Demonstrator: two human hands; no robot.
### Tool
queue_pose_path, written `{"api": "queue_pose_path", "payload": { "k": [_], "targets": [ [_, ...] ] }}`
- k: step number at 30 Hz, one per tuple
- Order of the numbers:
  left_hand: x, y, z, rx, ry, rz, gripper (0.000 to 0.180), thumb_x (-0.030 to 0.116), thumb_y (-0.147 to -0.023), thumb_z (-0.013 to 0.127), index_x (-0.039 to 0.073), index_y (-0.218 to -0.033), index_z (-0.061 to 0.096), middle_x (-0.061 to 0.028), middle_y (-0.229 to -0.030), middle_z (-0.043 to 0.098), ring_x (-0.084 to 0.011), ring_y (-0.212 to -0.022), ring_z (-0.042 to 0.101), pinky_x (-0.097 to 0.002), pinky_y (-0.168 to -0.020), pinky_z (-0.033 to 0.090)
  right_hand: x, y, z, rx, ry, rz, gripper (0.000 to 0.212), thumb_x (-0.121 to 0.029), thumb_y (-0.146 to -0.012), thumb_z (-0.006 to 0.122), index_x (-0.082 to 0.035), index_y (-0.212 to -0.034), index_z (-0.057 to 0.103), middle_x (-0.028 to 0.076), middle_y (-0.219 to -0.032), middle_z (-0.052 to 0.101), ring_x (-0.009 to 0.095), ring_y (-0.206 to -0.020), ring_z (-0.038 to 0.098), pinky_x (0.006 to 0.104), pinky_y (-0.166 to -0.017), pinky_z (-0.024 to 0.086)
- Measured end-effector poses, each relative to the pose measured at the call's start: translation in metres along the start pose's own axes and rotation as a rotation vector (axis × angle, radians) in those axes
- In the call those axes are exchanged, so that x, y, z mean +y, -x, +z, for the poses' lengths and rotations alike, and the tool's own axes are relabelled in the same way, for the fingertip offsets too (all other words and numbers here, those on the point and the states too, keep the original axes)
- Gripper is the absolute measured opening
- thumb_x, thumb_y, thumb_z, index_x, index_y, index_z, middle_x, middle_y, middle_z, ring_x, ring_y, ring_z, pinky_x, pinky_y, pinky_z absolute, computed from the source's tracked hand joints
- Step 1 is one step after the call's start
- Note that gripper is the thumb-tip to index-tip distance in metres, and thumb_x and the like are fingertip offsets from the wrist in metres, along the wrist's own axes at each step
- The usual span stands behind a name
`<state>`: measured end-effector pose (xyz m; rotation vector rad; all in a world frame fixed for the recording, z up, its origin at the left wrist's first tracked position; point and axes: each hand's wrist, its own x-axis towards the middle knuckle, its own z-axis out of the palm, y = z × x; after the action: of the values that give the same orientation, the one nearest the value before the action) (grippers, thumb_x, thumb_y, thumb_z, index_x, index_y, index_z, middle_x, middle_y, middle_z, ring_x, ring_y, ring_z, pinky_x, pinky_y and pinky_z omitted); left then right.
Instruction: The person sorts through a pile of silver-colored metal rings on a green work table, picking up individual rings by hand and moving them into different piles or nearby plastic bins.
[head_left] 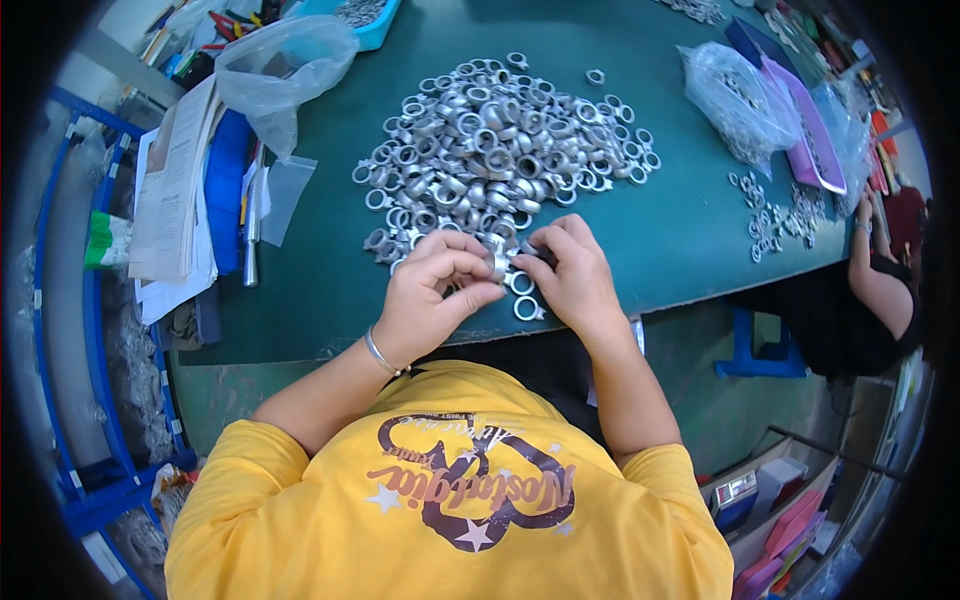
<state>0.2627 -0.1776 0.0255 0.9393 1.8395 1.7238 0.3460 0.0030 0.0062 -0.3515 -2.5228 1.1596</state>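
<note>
Two loose rings (529,308) lie nearest us on the green bench (680,230), at about five o'clock from our grip and just beside the right thumb. Our left hand (430,290) has its grip clamped on one silver metal ring (497,262), which sits out at the fingertips. Our right hand (575,275) faces that ring from three o'clock, thumb and fingers close; we cannot tell whether this grip has hold of anything. Just beyond, at twelve o'clock, we see a big heap of similar rings (490,140). Farther off, smaller metal rings (765,225) are scattered at three o'clock, while papers (170,190) lie between nine and ten, beside a blue holder (228,180). Farther still, at two o'clock, we have a clear bag (735,100) of metal parts against a purple bin (806,165), and at eleven a cyan bin (375,38).
</note>
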Motion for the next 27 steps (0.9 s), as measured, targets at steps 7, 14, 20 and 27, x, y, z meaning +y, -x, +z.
{"api": "queue_pose_path", "payload": {
  "k": [7, 14, 20, 27],
  "targets": [
    [-0.013, 0.007, -0.004, 0.0, 0.406, 0.045, 0.024, -0.011, -0.078, 0.065, -0.001, -0.098, 0.056, -0.0148, -0.113, 0.056, -0.017, -0.1, 0.059, -0.0283, -0.084, 0.053, 0.004, 0.007, 0.001, 0.182, -0.313, 0.182, 0.02, -0.003, -0.086, 0.063, 0.0, -0.105, 0.059, 0.01, -0.085, 0.066, 0.014, -0.07, 0.064, 0.026, -0.056, 0.051],
    [-0.014, 0.004, 0.002, -0.037, 0.671, -0.046, 0.028, -0.006, -0.085, 0.061, -0.004, -0.112, 0.053, -0.0155, -0.115, 0.058, -0.0206, -0.106, 0.059, -0.0337, -0.094, 0.049, -0.013, 0.018, -0.014, -0.156, -1.229, 0.592, 0.015, -0.004, -0.091, 0.048, 0.001, -0.104, 0.056, 0.016, -0.077, 0.067, 0.014, -0.052, 0.061, 0.0207, -0.042, 0.046],
    [-0.013, 0.006, 0.001, -0.09, 0.61, -0.099, 0.026, -0.003, -0.088, 0.058, -0.004, -0.113, 0.053, -0.0197, -0.116, 0.058, -0.0252, -0.107, 0.06, -0.0362, -0.092, 0.051, -0.017, 0.02, -0.006, -0.251, -1.364, 0.628, 0.015, -0.006, -0.091, 0.047, 0.0, -0.101, 0.056, 0.014, -0.073, 0.065, 0.014, -0.047, 0.058, 0.0213, -0.039, 0.045],
    [-0.011, 0.004, -0.001, -0.111, 0.614, -0.086, 0.022, -0.006, -0.088, 0.055, -0.003, -0.11, 0.054, -0.0205, -0.115, 0.059, -0.0254, -0.108, 0.06, -0.0365, -0.092, 0.051, -0.019, 0.018, -0.007, -0.265, -1.357, 0.631, 0.013, -0.005, -0.091, 0.048, 0.0, -0.099, 0.056, 0.014, -0.072, 0.065, 0.014, -0.046, 0.057, 0.021, -0.041, 0.046]
  ]
}}
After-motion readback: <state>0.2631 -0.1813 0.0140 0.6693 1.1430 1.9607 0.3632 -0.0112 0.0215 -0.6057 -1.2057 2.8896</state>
